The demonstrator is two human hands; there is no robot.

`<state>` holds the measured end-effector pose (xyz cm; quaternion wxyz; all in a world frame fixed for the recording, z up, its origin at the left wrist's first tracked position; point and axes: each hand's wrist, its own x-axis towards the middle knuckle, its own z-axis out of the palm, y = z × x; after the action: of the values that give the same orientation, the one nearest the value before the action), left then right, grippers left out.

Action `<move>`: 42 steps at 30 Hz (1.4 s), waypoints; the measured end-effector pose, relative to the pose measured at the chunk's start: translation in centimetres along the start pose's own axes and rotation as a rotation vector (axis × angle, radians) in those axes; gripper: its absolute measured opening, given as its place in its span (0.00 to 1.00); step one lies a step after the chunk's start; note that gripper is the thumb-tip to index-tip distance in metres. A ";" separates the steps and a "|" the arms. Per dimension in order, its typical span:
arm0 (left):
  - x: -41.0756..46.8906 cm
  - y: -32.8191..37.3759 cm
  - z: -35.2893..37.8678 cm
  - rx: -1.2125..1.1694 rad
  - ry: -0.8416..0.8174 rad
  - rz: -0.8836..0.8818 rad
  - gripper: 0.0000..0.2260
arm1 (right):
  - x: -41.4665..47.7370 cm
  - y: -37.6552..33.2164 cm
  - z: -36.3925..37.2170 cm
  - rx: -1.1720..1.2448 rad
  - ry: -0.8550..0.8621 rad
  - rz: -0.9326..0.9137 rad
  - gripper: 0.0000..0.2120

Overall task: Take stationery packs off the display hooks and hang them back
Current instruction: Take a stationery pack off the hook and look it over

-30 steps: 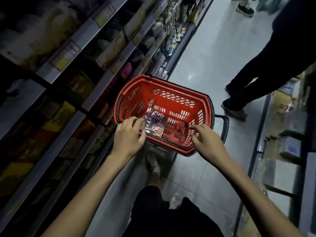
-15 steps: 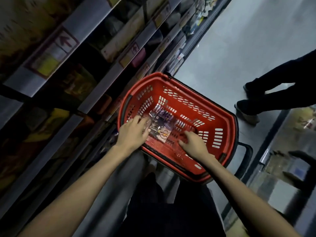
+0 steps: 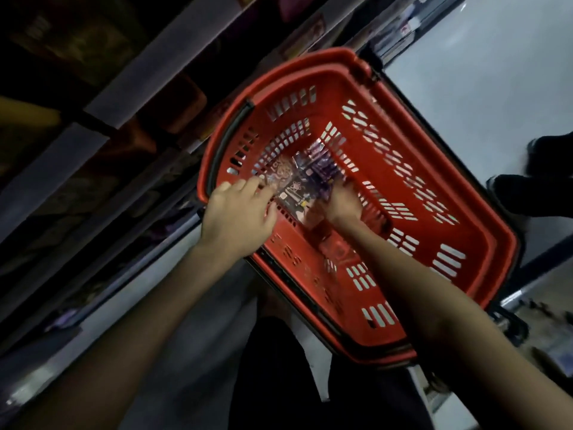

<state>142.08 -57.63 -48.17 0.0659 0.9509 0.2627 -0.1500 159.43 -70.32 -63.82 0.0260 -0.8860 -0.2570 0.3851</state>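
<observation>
Stationery packs [image 3: 305, 176] lie on floor of red shopping basket [image 3: 440, 193]. My left hand [image 3: 237, 214] touches them w/ fingers [image 3: 252, 185] extended; right hand [image 3: 341, 204] at their edge, grip unclear. I'd pinch one pack's top edge, lift flat.

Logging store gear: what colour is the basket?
The basket is red; the head view shows it best.

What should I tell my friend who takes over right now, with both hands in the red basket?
Left hand: fingers stretched out, touching the stationery packs at one edge.
Right hand: at their other side; blur hides its grip.
The packs lie at the bottom of the red basket.
Done: packs are off the hooks.
Left: lift them out and hang them back; no hooks in view.
</observation>
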 end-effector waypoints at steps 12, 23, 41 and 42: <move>0.3 0.0 0.1 -0.016 -0.024 -0.042 0.19 | 4.1 2.0 3.8 -0.139 0.093 0.042 0.38; 0.3 0.1 0.3 0.007 -0.004 -0.054 0.19 | 3.2 4.0 4.6 -0.032 0.112 0.110 0.34; 2.8 4.2 -3.1 -1.065 -0.187 -0.353 0.30 | -10.0 1.6 -8.1 1.175 -0.315 -0.226 0.07; 3.0 4.5 -3.0 -1.278 -0.160 -0.410 0.23 | -10.6 0.5 -8.7 1.209 -0.381 -0.239 0.06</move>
<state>147.60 -59.38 -46.13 0.6048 0.6418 0.4694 -0.0447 159.61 -74.52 -50.76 0.5175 -0.5963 -0.0917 0.6069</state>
